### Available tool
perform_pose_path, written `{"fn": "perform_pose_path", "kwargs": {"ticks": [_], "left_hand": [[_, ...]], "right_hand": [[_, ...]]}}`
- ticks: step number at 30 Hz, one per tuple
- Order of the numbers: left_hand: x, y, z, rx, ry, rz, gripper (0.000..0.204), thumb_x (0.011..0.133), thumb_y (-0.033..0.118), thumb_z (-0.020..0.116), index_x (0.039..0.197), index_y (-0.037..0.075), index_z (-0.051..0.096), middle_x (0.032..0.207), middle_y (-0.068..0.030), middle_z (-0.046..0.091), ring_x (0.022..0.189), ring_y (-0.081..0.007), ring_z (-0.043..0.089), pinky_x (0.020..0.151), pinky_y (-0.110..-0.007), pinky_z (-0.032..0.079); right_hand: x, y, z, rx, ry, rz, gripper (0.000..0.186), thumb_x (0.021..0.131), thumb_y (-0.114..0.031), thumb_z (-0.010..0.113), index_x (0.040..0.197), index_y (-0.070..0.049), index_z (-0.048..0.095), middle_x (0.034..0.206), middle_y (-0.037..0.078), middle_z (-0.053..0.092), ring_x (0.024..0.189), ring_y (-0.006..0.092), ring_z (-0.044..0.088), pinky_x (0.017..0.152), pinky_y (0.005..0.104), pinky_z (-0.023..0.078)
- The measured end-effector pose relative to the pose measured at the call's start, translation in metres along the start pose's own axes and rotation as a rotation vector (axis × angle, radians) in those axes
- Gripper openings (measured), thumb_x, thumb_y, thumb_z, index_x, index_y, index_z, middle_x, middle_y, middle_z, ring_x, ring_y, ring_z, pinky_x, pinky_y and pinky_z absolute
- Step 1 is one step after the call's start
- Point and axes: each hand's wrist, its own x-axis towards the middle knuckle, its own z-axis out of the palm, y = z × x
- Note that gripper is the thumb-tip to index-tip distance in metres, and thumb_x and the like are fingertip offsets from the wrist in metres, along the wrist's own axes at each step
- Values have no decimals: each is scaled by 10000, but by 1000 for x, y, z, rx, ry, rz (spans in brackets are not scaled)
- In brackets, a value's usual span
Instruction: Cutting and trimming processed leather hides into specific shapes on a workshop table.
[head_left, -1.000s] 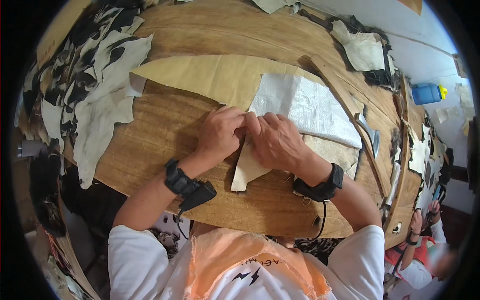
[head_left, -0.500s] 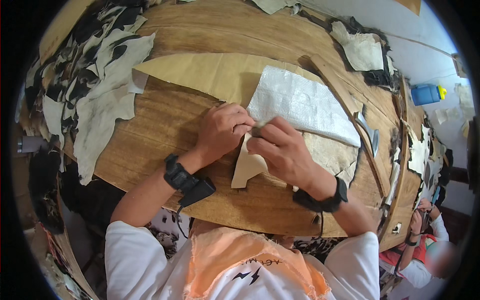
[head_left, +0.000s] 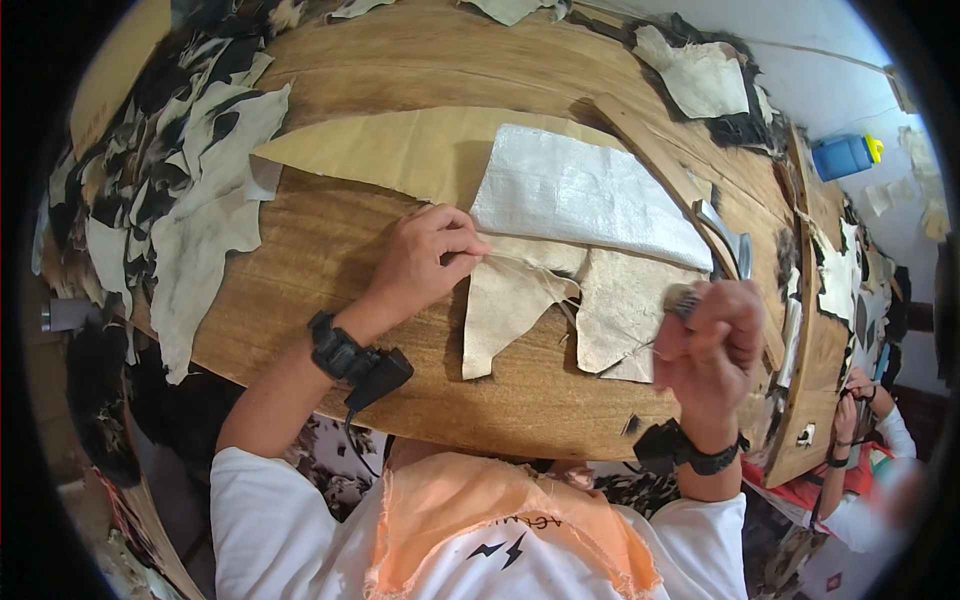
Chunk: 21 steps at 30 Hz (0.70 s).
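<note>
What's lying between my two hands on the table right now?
In the head view, two pale hide pieces lie between the left hand and right hand.

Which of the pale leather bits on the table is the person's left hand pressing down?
The narrow tan piece under the left hand. The wider piece beside it lies free, nearer the right hand.

Place: leather or hide workshop.
Bench: big wooden worktable, worn and bare in the middle.
Material: heap of black-and-white hide scraps along the left edge, pale cut pieces spread in the middle, more offcuts at the far side.
Company: second worker seated at the right edge.
</note>
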Motion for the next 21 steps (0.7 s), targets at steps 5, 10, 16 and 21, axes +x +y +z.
{"fn": "perform_pose_path", "kwargs": {"ticks": [5,10,16,21], "left_hand": [[1,3,-1,32,-6,12,70,712,62,677,781,75,679,830,-33,569,797,-180,565,680,-296,456],[0,1,-1,26,-13,11,77,713,60,679,788,77,680,832,-34,567,793,-177,561,673,-293,452],[1,2,0,28,-20,12,81,721,57,680,797,84,684,835,-27,563,785,-164,555,662,-280,449],[0,4,-1,58,-48,18,98,728,58,679,821,86,684,844,-30,565,792,-173,558,669,-283,452]], "right_hand": [[-15,-19,-27,-73,363,-338,222,873,-181,569,777,-44,424,594,5,362,382,96,428,362,217,340],[-21,-45,-41,305,277,-276,320,783,-75,652,700,-100,344,513,-23,334,332,75,333,328,213,274],[-39,-60,-54,378,407,-325,276,736,-48,677,704,-163,428,469,-22,403,318,73,317,353,192,289],[-44,-34,-54,301,260,-271,96,792,-65,582,844,-97,509,694,51,502,377,86,401,377,176,330]]}}
